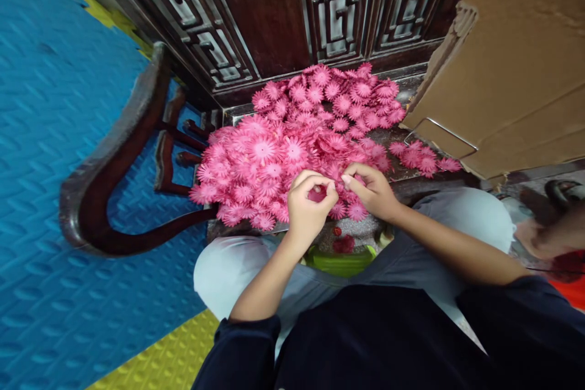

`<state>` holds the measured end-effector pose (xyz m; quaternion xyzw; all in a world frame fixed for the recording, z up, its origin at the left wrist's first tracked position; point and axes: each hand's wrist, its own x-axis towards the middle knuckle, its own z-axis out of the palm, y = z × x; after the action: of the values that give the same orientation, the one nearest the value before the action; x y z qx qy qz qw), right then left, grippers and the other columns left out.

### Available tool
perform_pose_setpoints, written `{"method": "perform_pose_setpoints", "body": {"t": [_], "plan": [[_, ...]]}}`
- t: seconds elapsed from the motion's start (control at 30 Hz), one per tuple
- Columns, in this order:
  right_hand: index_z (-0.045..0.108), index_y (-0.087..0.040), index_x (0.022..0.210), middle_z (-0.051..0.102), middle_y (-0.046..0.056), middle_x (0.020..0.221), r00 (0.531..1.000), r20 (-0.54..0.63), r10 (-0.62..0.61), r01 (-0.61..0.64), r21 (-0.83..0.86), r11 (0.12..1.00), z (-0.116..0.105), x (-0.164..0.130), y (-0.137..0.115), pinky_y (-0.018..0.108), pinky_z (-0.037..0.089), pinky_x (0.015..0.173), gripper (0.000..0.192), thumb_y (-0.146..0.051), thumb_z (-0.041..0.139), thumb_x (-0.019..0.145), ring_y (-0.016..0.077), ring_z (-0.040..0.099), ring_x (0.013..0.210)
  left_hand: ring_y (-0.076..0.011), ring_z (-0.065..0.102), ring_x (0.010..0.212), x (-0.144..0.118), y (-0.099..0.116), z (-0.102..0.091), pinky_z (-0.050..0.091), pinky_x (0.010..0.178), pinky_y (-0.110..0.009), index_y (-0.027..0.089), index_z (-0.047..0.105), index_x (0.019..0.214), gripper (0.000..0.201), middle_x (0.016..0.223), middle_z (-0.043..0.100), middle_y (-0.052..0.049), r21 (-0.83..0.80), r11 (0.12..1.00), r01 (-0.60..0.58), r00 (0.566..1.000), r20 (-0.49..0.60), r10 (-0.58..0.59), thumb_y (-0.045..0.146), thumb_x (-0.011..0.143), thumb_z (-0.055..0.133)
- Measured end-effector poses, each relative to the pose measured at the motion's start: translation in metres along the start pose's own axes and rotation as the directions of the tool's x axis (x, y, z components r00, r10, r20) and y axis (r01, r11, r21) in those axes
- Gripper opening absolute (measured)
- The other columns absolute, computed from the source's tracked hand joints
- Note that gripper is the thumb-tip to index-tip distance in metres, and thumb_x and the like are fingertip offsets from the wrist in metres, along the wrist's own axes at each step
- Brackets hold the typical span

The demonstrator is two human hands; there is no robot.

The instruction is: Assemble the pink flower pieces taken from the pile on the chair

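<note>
From my remote seat, the biggest thing is the blue foam floor mat (50, 152), filling the 9 o'clock side. At 12 o'clock stands a dark carved wooden cabinet (269, 6), and at 2 o'clock a cardboard box (516, 61) leans in, hemming the work area on that side. A curved dark wooden chair arm (114, 152) sweeps round at 9 o'clock of the heap. The seat carries a heap of pink paper flowers (292, 140), spreading from centre toward 1 o'clock, with a few strays at 3 o'clock beside the box. Low at 6 o'clock, between the knees, sits a green container (340, 261); I can only make out something red in it. My left hand (308, 204) pinches narrowly on one pink flower piece (317, 194) at the heap's 6 o'clock edge. My right hand (372, 190), fingertips closed narrow, touches the same spot; I cannot tell what it holds.
</note>
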<state>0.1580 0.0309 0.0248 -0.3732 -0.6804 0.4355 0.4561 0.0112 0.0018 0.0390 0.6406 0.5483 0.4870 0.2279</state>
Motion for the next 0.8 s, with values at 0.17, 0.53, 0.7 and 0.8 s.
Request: {"method": "perform_pose_setpoints", "body": {"t": [0.17, 0.53, 0.7, 0.8], "plan": [[0.053, -0.018, 0.071, 0.049, -0.001, 0.065, 1.000, 0.025, -0.018, 0.019, -0.010, 1.000, 0.0012, -0.0013, 0.0002, 0.025, 0.038, 0.062, 0.016, -0.024, 0.050, 0.085, 0.0109, 0.046, 0.062, -0.0088, 0.048, 0.063, 0.0015, 0.0000, -0.0002, 0.039, 0.060, -0.022, 0.017, 0.057, 0.064, 0.009, 0.068, 0.054, 0.002, -0.075, 0.996, 0.038, 0.999, 0.015, -0.037, 0.009, 0.068, 0.057], [0.053, -0.018, 0.071, 0.051, 0.000, 0.066, 0.998, 0.010, -0.055, 0.056, -0.019, 0.998, -0.0003, -0.0023, -0.0016, 0.026, 0.039, 0.063, 0.014, -0.022, 0.051, 0.085, 0.0114, 0.049, 0.063, -0.0097, 0.046, 0.063, 0.0033, -0.0046, -0.0023, 0.036, 0.063, -0.023, 0.018, 0.058, 0.060, 0.005, 0.065, 0.054, 0.002, -0.358, 0.857, 0.371, 0.929, 0.143, -0.343, 0.015, 0.064, 0.055], [0.054, -0.018, 0.076, 0.055, 0.001, 0.071, 0.998, 0.057, 0.003, -0.004, 0.030, 1.000, -0.0012, -0.0003, -0.0011, 0.027, 0.042, 0.067, 0.014, -0.027, 0.050, 0.086, 0.0125, 0.052, 0.068, -0.0093, 0.045, 0.060, 0.0051, -0.0040, -0.0022, 0.035, 0.061, -0.023, 0.018, 0.060, 0.058, 0.004, 0.061, 0.055, 0.003, -0.517, 0.662, 0.542, 0.836, 0.251, -0.488, 0.021, 0.059, 0.058], [0.054, -0.019, 0.079, 0.055, 0.001, 0.073, 0.994, 0.103, 0.041, -0.049, 0.071, 0.996, -0.0002, 0.0002, -0.0005, 0.028, 0.043, 0.070, 0.018, -0.033, 0.048, 0.088, 0.0128, 0.053, 0.071, -0.0091, 0.046, 0.061, 0.0057, -0.0037, -0.0013, 0.036, 0.063, -0.022, 0.018, 0.061, 0.058, 0.005, 0.060, 0.055, 0.004, -0.559, 0.588, 0.584, 0.799, 0.267, -0.540, 0.023, 0.057, 0.060]]}}
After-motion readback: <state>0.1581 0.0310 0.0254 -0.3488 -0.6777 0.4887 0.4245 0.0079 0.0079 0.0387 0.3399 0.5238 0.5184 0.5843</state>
